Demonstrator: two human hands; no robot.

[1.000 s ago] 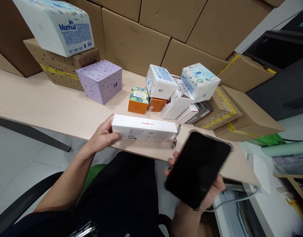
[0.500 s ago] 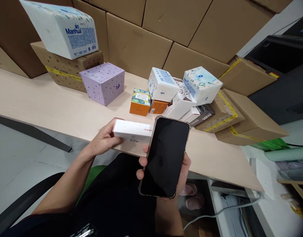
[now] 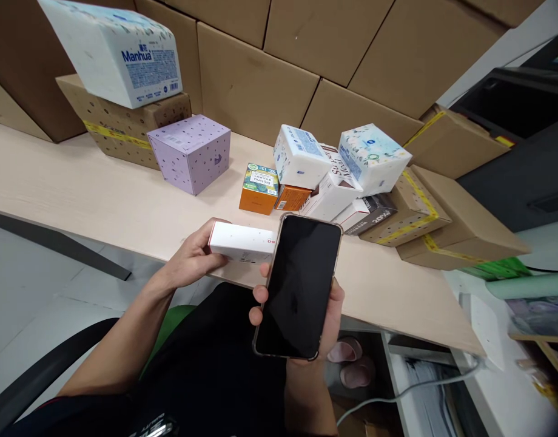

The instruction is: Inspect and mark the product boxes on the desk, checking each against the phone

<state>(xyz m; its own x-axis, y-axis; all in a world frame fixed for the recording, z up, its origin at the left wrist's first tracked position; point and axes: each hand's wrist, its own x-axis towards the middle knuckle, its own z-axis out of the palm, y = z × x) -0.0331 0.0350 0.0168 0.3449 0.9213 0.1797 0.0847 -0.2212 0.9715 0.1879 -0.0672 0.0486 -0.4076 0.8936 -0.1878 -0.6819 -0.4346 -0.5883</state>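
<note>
My left hand [image 3: 192,258] grips the left end of a long white box [image 3: 240,241] with red lettering, which lies on the light wooden desk [image 3: 79,188] near its front edge. My right hand [image 3: 327,312] holds a black phone [image 3: 298,285] upright, its dark screen facing me. The phone covers the right part of the white box. My fingers wrap round both edges of the phone.
Behind stand a purple dotted box [image 3: 189,152], an orange box [image 3: 258,188], and a pile of tissue packs [image 3: 301,156] and small cartons [image 3: 413,203]. A large tissue pack [image 3: 117,48] sits on a cardboard box at left. Cardboard boxes line the wall. A chair arm [image 3: 42,376] is at lower left.
My right hand swung the phone from the lower right up to the centre, in front of the white box. My left hand stayed on the box.
</note>
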